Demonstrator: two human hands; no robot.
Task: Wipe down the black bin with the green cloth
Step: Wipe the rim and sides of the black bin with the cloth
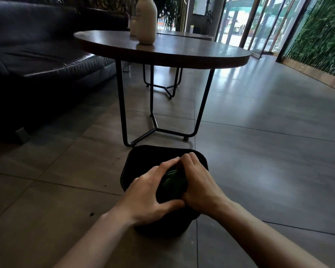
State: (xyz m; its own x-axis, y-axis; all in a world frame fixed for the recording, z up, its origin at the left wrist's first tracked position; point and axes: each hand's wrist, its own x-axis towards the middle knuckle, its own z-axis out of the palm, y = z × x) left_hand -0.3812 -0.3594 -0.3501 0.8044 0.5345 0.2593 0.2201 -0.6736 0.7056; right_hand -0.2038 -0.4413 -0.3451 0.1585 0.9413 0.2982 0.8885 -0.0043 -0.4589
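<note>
**Cloth bunched at the bin, wiping about to start**

The black bin stands on the tiled floor just before the round table. Both hands meet over it: the left hand and right hand each have their grip clamped on the green cloth, bunched between them. I judge the cloth is being readied; next it needs pressing flat against the bin's wall and sweeping round.
</note>
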